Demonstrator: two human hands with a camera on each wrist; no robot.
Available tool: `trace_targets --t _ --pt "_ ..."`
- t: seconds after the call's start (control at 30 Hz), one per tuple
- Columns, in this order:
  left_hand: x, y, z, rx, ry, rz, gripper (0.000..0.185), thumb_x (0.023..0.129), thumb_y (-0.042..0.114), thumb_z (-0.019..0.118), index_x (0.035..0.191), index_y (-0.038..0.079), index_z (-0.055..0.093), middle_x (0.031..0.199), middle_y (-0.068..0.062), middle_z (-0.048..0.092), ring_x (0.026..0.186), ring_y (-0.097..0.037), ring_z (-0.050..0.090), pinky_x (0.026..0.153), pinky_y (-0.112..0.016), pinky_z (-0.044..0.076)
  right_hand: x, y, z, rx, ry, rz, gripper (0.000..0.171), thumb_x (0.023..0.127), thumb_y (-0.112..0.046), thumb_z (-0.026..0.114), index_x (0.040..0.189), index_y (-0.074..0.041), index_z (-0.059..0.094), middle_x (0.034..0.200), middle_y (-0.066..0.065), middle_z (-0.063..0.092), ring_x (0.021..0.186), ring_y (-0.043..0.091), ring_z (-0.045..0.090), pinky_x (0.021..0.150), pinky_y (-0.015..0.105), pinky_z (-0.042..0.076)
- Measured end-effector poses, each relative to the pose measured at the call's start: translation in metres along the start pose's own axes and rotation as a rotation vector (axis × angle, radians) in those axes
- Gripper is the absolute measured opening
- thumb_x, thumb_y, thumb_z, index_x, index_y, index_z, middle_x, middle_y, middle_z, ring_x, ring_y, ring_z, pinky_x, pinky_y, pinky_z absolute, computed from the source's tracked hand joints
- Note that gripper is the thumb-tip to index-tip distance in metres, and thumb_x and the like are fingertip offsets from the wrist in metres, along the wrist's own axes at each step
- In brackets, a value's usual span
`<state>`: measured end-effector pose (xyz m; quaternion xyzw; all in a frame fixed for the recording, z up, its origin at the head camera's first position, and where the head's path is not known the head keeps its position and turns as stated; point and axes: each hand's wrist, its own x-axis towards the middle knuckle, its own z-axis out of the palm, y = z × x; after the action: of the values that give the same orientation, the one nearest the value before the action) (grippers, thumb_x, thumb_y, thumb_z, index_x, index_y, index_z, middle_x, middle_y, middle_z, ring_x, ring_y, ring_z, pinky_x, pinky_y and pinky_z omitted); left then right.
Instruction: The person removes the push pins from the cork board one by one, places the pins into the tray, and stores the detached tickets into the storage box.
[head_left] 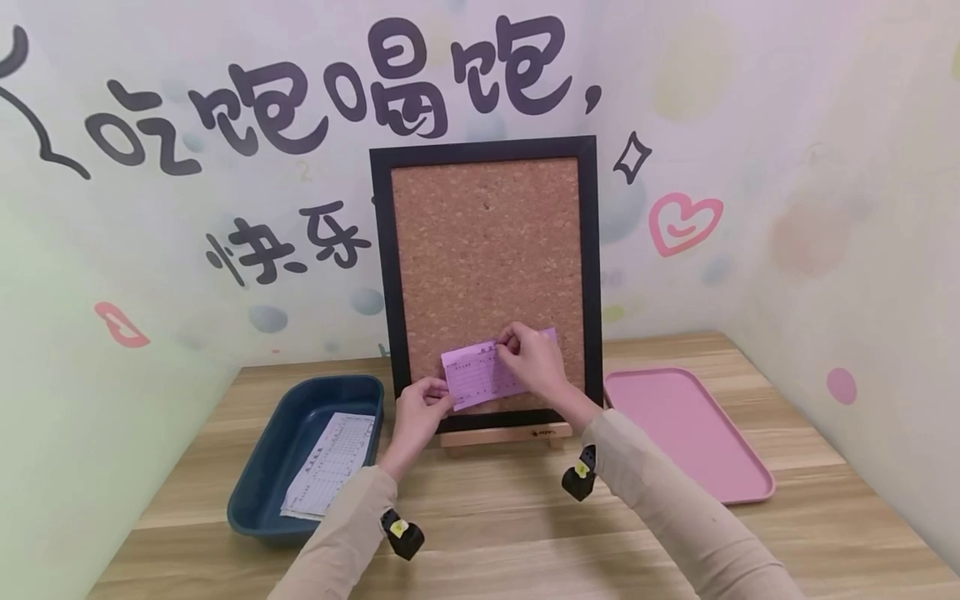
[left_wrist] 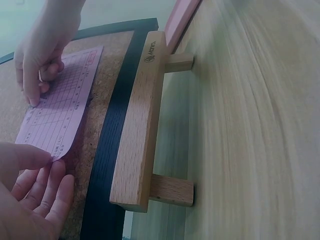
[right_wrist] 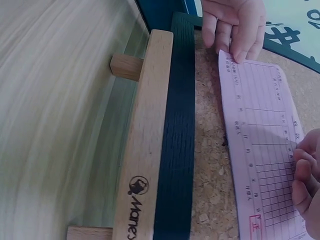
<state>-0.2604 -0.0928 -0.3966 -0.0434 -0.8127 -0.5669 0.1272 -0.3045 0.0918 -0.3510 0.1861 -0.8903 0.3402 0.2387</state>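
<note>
A pink-purple slip printed as a ruled form [head_left: 472, 377] lies slightly tilted across the lower part of a black-framed cork board [head_left: 487, 242]. My left hand [head_left: 417, 410] pinches its lower left corner between thumb and fingers. At the middle of the slip's upper edge is my right hand [head_left: 537, 363], thumb and forefinger brought together there, the other fingers curled. Whatever sits between those right fingertips is hidden. In the left wrist view, the slip [left_wrist: 62, 100] bows off the cork near the left fingers [left_wrist: 42, 159]. Bare cork shows below the slip [right_wrist: 260, 125] in the right wrist view.
The board leans on a wooden easel whose ledge [head_left: 502, 435] holds its bottom edge. To the left is a dark blue tray [head_left: 255, 467] holding white printed forms [head_left: 330, 467]. A pink tray [head_left: 690, 433] lies at right. A wall with painted lettering [head_left: 262, 108] stands behind.
</note>
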Motion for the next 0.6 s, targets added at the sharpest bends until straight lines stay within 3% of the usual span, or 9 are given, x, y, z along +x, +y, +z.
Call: trace_targets --t 0.6 --pt "0.0002 -0.0001 0.0021 -0.071 -0.038 -0.031 0.014 0.08 -0.004 0.061 0.091 -0.013 0.059 0.083 -0.021 0.062 0.067 -0.024 0.063 0.061 -0.033 0.056 0.0013 -0.0012 -0.0035 -0.009 -0.041 -0.012 0.005 0.084 -0.01 0.061 0.085 -0.007 0.065 0.067 0.0 0.059 0.055 0.01 0.047 0.048 0.02 0.037"
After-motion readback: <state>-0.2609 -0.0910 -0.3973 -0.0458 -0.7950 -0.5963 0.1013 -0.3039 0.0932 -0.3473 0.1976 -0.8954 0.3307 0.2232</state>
